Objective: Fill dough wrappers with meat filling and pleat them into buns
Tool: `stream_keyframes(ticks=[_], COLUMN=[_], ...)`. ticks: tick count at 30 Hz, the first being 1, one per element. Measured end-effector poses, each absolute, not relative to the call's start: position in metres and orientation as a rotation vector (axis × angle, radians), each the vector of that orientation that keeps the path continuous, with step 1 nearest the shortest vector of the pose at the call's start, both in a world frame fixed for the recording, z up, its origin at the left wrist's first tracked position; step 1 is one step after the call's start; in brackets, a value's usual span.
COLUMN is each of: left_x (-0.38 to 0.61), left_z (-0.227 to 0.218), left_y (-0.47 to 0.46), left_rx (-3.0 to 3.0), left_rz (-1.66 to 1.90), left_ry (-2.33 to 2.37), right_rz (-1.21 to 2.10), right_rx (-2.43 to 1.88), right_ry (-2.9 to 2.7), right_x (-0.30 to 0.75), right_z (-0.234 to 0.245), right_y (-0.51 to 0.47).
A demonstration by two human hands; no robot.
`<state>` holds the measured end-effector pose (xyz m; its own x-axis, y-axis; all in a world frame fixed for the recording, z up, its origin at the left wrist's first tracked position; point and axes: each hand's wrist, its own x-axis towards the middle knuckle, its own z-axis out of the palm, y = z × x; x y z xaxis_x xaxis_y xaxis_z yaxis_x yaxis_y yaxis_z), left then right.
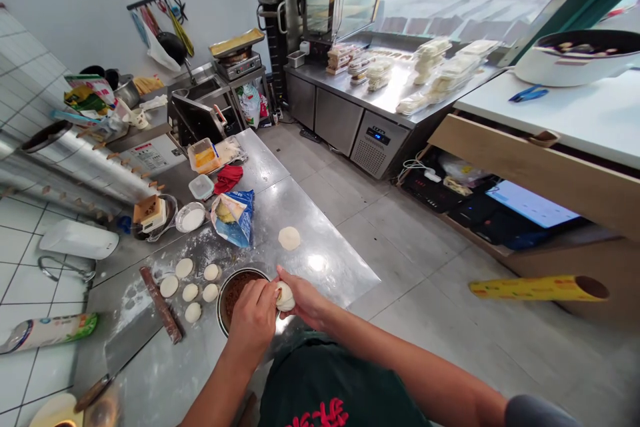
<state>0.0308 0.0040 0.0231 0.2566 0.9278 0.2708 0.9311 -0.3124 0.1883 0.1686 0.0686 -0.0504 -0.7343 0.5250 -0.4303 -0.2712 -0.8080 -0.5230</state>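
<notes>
Both hands meet over the steel table [320,260], pinching a small white dough ball [285,295]. My left hand [253,320] closes on it from the left, partly over a metal bowl of brown filling [235,288]. My right hand [305,299] cups the dough from the right. Several flattened dough discs [190,283] lie on the floured patch to the left. One finished dough round [289,238] sits alone farther back.
A wooden rolling pin [161,303] lies beside the discs. A blue flour bag [234,215], a flour bowl [191,217], a red cloth [228,177] and plastic tubs [205,157] stand behind. A knife [103,383] lies at the near left. A yellow wrap roll [540,288] sticks out at right.
</notes>
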Motion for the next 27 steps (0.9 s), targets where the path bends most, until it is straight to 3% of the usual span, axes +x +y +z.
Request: stream_keyframes(ticks=[4,8,14,18,23,27], left_x=[0.03,0.03,0.028,0.027,0.028,0.029], left_z=[0.022,0.022,0.025,0.028,0.031,0.032], left_y=[0.002,0.002,0.001,-0.001,-0.003,-0.004], left_rx=[-2.493,-2.459,-2.46,-2.5,-2.486,-2.52], left_rz=[-0.528,-0.565,-0.587,-0.603,-0.59,-0.596], left_ry=[-1.806,-1.771,-1.75,-1.738,-1.735,-1.709], right_rz=[2.55,2.422,2.55,2.49,2.617,2.582], right_rx=[-0.68,-0.87,-0.683,-0.832,-0.624,-0.716], right_ry=[-0.662,-0.788,-0.821,-0.907,-0.8,-0.895], right_x=[0.169,0.168,0.17,0.172,0.174,0.176], right_z=[-0.048,-0.043,-0.041,-0.041,-0.042,-0.043], right_y=[0.071,0.073,0.078,0.08,0.08,0.081])
